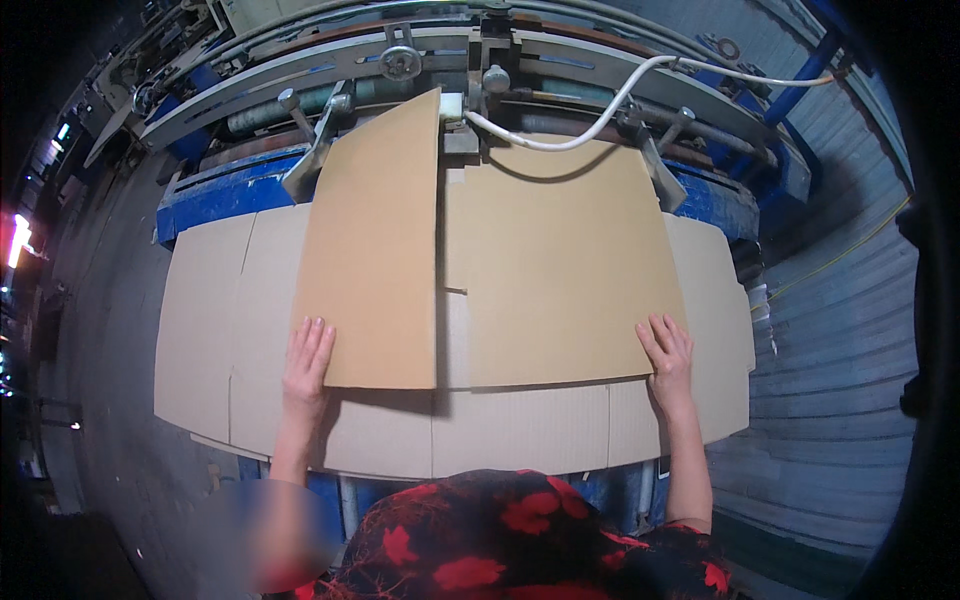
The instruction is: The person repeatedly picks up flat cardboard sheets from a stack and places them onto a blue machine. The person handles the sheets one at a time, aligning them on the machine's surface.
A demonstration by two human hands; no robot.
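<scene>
I had two brown cardboard pieces (385, 260) reaching the blue machine (235, 197), left hand (307, 368) with fingers close together, right hand (669, 358) with fingers a bit spread, on their outer edges, but couldn't tell if either pinched.

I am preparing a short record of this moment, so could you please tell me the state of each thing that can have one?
Left hand: fingers extended, on left panel's lower outer corner
Right hand: fingers extended, on right panel's lower outer corner
Left panel: separated from right panel by a narrow gap
Right panel: partly under the hose
Lower cardboard: beneath both panels
White hose: curved
</scene>
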